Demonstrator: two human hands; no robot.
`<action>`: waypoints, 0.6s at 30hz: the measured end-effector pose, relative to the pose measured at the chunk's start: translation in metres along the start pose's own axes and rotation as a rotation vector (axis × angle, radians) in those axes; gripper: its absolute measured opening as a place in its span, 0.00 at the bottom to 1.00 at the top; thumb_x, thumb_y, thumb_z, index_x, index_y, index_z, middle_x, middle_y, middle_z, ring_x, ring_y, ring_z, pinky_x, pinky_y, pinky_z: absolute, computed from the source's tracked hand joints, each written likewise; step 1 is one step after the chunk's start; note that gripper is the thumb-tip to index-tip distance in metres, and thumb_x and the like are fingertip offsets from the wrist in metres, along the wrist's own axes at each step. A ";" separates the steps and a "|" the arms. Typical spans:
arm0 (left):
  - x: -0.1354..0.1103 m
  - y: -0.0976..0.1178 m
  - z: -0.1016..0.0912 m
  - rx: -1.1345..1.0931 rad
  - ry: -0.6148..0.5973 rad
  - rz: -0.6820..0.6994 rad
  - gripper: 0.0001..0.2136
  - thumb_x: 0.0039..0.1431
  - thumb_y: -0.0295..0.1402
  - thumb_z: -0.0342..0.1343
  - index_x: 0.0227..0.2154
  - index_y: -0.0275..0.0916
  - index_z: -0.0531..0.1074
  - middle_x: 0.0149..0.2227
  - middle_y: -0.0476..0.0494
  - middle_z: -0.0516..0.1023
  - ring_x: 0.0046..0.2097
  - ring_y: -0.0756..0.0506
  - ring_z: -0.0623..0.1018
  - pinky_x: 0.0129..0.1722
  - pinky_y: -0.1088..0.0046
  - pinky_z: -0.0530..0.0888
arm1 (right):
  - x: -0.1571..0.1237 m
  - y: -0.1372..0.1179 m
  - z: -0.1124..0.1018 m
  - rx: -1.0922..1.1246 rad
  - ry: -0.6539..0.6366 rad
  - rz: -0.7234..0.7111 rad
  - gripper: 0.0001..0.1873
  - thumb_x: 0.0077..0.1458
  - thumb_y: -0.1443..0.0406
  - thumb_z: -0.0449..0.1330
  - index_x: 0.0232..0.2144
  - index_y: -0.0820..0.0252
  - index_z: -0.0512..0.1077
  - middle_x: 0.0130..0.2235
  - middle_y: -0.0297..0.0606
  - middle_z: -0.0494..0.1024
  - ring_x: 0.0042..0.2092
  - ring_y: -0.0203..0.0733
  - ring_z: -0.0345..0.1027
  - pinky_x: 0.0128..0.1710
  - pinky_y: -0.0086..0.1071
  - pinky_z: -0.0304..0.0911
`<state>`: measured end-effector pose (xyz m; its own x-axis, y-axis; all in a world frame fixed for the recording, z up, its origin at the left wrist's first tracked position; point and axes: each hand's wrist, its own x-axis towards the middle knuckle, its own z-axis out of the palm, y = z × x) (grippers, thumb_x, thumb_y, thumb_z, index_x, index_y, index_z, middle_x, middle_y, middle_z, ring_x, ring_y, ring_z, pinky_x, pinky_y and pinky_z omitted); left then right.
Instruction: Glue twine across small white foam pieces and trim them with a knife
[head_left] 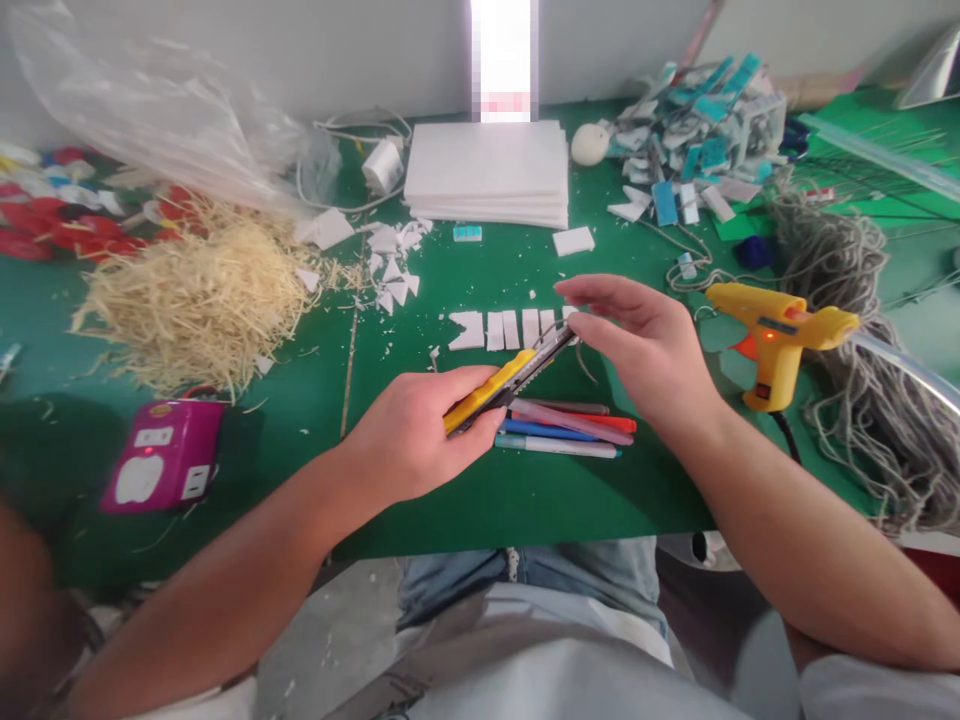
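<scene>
My left hand (420,425) is closed around a yellow utility knife (487,392), which points up and to the right. Close to the knife's far end is my right hand (645,335), its thumb and fingers apart. The thumb seems to meet the tip, though I cannot tell whether it touches. A thin grey string (587,362) curves beside the tip. Behind the knife, small white foam pieces (496,331) stand in a row on the green table (435,520). Several coloured marker pens (562,447) lie under the knife and between my hands.
White foam sheets (487,170) are stacked at the back, with foam scraps (391,270) nearby. Straw shreds (202,300) and a purple power box (161,455) are left. At right are a yellow glue gun (776,335), grey yarn (840,270) and a blue-white scrap heap (675,140).
</scene>
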<state>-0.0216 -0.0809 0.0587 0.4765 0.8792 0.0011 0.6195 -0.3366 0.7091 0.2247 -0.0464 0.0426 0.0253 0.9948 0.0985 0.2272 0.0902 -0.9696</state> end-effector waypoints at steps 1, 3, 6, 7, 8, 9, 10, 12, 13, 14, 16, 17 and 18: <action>-0.001 -0.001 0.001 -0.014 -0.004 0.002 0.17 0.67 0.41 0.52 0.38 0.37 0.84 0.30 0.49 0.83 0.26 0.51 0.74 0.29 0.79 0.69 | 0.000 0.000 0.000 0.017 -0.015 -0.010 0.14 0.54 0.65 0.69 0.43 0.51 0.88 0.50 0.33 0.90 0.56 0.50 0.82 0.64 0.49 0.72; -0.002 -0.004 0.002 -0.046 -0.010 0.008 0.17 0.67 0.42 0.53 0.40 0.38 0.84 0.30 0.49 0.84 0.26 0.51 0.74 0.28 0.79 0.69 | -0.001 0.000 0.000 0.088 -0.061 -0.027 0.16 0.55 0.67 0.68 0.45 0.50 0.88 0.52 0.32 0.91 0.60 0.50 0.82 0.67 0.49 0.72; -0.004 -0.006 0.002 -0.092 -0.029 0.002 0.16 0.68 0.42 0.54 0.42 0.39 0.84 0.30 0.51 0.83 0.26 0.52 0.73 0.28 0.79 0.69 | -0.002 -0.001 0.001 0.186 -0.145 -0.035 0.16 0.58 0.69 0.65 0.46 0.51 0.88 0.47 0.31 0.92 0.55 0.46 0.85 0.60 0.45 0.77; -0.004 -0.006 0.001 -0.102 -0.039 -0.005 0.16 0.68 0.42 0.54 0.41 0.39 0.84 0.29 0.51 0.82 0.26 0.52 0.73 0.27 0.79 0.69 | -0.002 -0.001 0.001 0.200 -0.161 -0.035 0.16 0.59 0.69 0.64 0.46 0.51 0.88 0.45 0.31 0.92 0.52 0.45 0.85 0.57 0.44 0.79; -0.004 -0.005 0.000 -0.106 -0.051 -0.013 0.16 0.68 0.42 0.54 0.41 0.39 0.84 0.29 0.51 0.81 0.26 0.52 0.72 0.27 0.79 0.68 | -0.002 -0.002 0.002 0.209 -0.172 -0.038 0.16 0.60 0.68 0.64 0.46 0.52 0.88 0.43 0.32 0.92 0.49 0.44 0.85 0.55 0.43 0.80; -0.004 -0.004 -0.001 -0.107 -0.058 -0.021 0.16 0.67 0.42 0.54 0.40 0.39 0.84 0.28 0.51 0.81 0.26 0.52 0.71 0.26 0.79 0.68 | -0.002 -0.002 0.002 0.214 -0.180 -0.042 0.15 0.60 0.68 0.64 0.46 0.52 0.88 0.41 0.32 0.91 0.47 0.43 0.85 0.53 0.42 0.80; -0.003 -0.003 -0.002 -0.104 -0.065 -0.032 0.16 0.67 0.42 0.53 0.39 0.39 0.84 0.28 0.51 0.81 0.26 0.52 0.71 0.26 0.79 0.68 | -0.002 -0.003 0.002 0.216 -0.181 -0.042 0.15 0.60 0.67 0.64 0.45 0.52 0.88 0.40 0.32 0.91 0.45 0.43 0.85 0.51 0.42 0.80; -0.001 0.000 -0.004 -0.097 -0.071 -0.054 0.17 0.66 0.43 0.53 0.38 0.38 0.83 0.29 0.50 0.81 0.26 0.51 0.71 0.27 0.78 0.68 | -0.001 -0.004 0.003 0.208 -0.173 -0.020 0.14 0.60 0.66 0.64 0.44 0.53 0.88 0.37 0.32 0.89 0.41 0.42 0.83 0.50 0.41 0.80; 0.000 0.002 -0.005 -0.094 -0.075 -0.066 0.17 0.65 0.44 0.53 0.38 0.38 0.83 0.29 0.50 0.81 0.26 0.51 0.72 0.27 0.78 0.68 | -0.001 -0.004 0.003 0.201 -0.159 -0.001 0.13 0.59 0.66 0.65 0.43 0.52 0.88 0.36 0.32 0.88 0.40 0.42 0.82 0.49 0.41 0.80; 0.000 0.003 -0.006 -0.095 -0.078 -0.077 0.17 0.65 0.44 0.53 0.38 0.38 0.83 0.29 0.49 0.81 0.26 0.51 0.72 0.27 0.77 0.68 | -0.001 -0.005 0.004 0.191 -0.138 0.018 0.12 0.58 0.65 0.66 0.42 0.52 0.88 0.35 0.32 0.88 0.40 0.42 0.81 0.48 0.41 0.79; 0.001 0.003 -0.007 -0.103 -0.085 -0.097 0.17 0.64 0.44 0.53 0.38 0.39 0.84 0.29 0.49 0.82 0.27 0.50 0.72 0.27 0.77 0.68 | 0.000 -0.005 0.004 0.161 -0.092 0.047 0.11 0.56 0.64 0.68 0.40 0.51 0.88 0.33 0.32 0.86 0.37 0.42 0.79 0.44 0.40 0.79; 0.001 0.003 -0.006 -0.114 -0.083 -0.103 0.17 0.64 0.44 0.54 0.39 0.39 0.84 0.29 0.50 0.82 0.27 0.50 0.72 0.27 0.77 0.68 | 0.000 -0.005 0.004 0.145 -0.073 0.054 0.10 0.56 0.63 0.68 0.40 0.51 0.88 0.33 0.32 0.85 0.37 0.41 0.78 0.42 0.39 0.78; 0.001 0.002 -0.006 -0.129 -0.078 -0.107 0.17 0.64 0.43 0.54 0.40 0.39 0.84 0.29 0.50 0.82 0.26 0.50 0.72 0.26 0.77 0.68 | 0.000 -0.005 0.004 0.131 -0.058 0.057 0.10 0.55 0.63 0.69 0.40 0.51 0.88 0.32 0.32 0.84 0.36 0.41 0.77 0.41 0.39 0.78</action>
<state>-0.0236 -0.0789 0.0648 0.4619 0.8773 -0.1306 0.5866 -0.1917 0.7869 0.2195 -0.0469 0.0465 -0.0229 0.9992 0.0331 0.0975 0.0352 -0.9946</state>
